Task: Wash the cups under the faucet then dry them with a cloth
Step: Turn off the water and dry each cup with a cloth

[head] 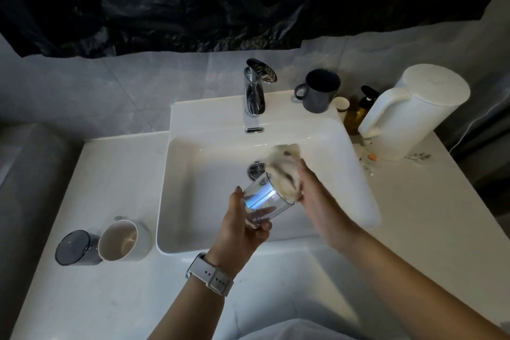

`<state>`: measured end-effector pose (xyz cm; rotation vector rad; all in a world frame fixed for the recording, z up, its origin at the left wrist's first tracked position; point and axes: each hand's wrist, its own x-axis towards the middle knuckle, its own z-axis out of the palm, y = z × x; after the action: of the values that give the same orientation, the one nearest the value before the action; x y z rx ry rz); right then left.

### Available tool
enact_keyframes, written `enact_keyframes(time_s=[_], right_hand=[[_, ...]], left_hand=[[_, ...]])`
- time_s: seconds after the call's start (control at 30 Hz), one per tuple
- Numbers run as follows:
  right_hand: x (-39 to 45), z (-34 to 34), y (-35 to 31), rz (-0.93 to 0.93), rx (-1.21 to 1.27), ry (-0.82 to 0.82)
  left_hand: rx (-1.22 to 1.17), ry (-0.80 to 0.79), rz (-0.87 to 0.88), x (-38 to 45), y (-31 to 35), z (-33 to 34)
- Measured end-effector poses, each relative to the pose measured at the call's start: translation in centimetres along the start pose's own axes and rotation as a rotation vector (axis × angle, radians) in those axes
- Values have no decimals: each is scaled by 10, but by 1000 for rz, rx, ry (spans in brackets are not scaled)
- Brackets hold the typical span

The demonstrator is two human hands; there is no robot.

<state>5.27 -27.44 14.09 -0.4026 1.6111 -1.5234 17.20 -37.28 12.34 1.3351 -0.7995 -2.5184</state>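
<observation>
The drying step seems in hand: the left hand [242,222] grips the clear cup [266,201] with curled fingers, the right hand [314,196] presses the cloth [284,171] into its mouth, and next the cloth probably needs turning inside.

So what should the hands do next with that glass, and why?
Probably push the cloth deeper and twist it. The left hand holds the glass tilted over the sink, and the right hand has the cloth bunched only at its mouth, so the inside bottom likely isn't dried yet.
</observation>
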Motion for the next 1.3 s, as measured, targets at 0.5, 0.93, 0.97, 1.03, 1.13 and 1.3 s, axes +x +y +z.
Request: enact_keyframes(time_s=[0.5, 0.93, 0.97, 1.03, 1.13, 1.3], right_hand=[[17, -10, 11, 306, -205, -225], [23, -8, -12, -629, -1163, 67], [27, -8, -7, -573, -1090, 78], [29, -5, 5, -240, -831, 45], [17, 3, 5, 180, -389, -138], [1, 1, -2, 254, -207, -156]], left_hand=[[604, -108, 410, -7, 15, 0], [711, -134, -29, -8, 31, 4], [714, -118, 0, -9, 32, 5], [697, -63, 111, -7, 32, 8], [597, 3, 243, -6, 28, 11], [363, 46, 159, -5, 18, 13]])
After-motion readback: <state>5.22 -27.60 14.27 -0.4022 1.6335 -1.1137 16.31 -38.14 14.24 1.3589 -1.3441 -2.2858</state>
